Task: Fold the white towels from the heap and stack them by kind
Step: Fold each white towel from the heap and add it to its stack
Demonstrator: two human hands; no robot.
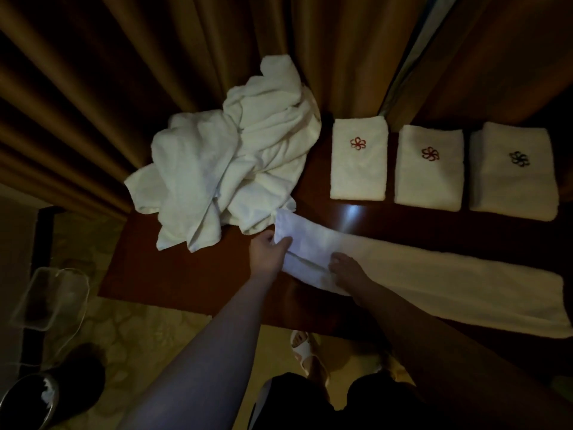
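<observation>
While left hand (270, 250) pinches towel (434, 274), right hand (344, 265) presses it.

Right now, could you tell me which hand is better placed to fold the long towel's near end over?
Left, probably. The left hand already pinches the end corner of the long towel, while the right hand rests flat on it further along, suited to holding it down.

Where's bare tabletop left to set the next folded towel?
Free: near-left corner of the table, below the heap; a strip between the three folded stacks and the long towel. Crowded: far edge, and the near right, under that towel.
</observation>
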